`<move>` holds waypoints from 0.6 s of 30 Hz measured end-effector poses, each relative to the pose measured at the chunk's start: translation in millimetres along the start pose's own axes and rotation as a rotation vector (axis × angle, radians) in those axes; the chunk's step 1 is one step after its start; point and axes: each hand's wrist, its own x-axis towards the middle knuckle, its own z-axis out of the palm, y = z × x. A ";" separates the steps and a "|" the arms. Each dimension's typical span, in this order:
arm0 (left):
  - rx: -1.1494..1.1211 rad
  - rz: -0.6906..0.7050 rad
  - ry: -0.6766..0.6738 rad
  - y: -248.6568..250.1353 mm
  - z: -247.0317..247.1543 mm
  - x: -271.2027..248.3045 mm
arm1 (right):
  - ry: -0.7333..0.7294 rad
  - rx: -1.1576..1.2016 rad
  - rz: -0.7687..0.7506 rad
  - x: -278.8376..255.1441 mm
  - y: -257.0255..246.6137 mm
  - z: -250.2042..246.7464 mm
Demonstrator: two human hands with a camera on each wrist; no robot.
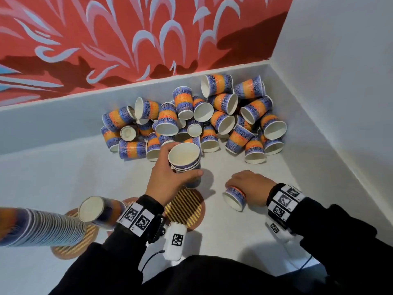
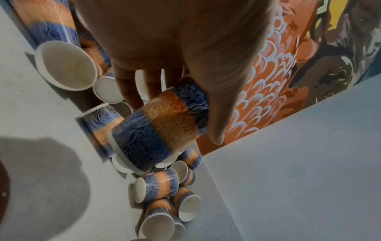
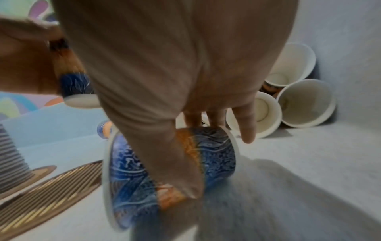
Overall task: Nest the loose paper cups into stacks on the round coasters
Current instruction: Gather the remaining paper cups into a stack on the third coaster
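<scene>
You are gripping a short nested stack [image 1: 184, 165] in your left hand [image 1: 168, 177] above the striped coaster [image 1: 185, 207], your right hand [image 1: 251, 186] is clasping a loose cup [image 1: 235, 198] lying on the desk [image 1: 63, 171], and a large pile [image 1: 197, 118] is awaiting nesting.

A heap of loose cups [image 1: 197, 118] fills the far right corner of the table [image 1: 53, 177], against the walls. In front of it, the left hand [image 1: 168, 173] holds a short nested stack [image 1: 185, 160] above the far edge of a coaster [image 1: 185, 207]. To the right, the right hand [image 1: 248, 186] grips a single cup [image 1: 235, 198] lying on its side. At the near left, a tall stack [image 1: 42, 226] stands on another coaster [image 1: 72, 250].
</scene>
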 end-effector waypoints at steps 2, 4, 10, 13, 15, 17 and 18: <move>-0.011 0.019 0.002 6.2 3.2 -0.7 | 0.038 0.000 0.019 -8.0 -0.3 5.5; 0.003 0.066 0.006 13.0 7.2 -1.8 | 0.160 0.193 0.035 -15.3 -2.8 8.4; 0.036 0.268 -0.048 40.0 21.0 -8.3 | 0.442 1.031 -0.115 -29.0 -27.5 -1.2; 0.084 0.289 -0.174 46.1 26.1 -11.0 | 0.532 1.042 -0.176 -28.8 -39.4 -7.4; 0.121 0.288 -0.216 44.7 27.2 -11.5 | 0.563 1.078 -0.208 -28.9 -44.5 -9.6; 0.118 0.271 -0.202 41.1 26.3 -12.0 | 0.583 1.121 -0.222 -28.4 -48.6 -11.5; 0.106 0.255 -0.189 38.9 25.3 -12.6 | 0.583 1.142 -0.224 -27.9 -49.2 -11.8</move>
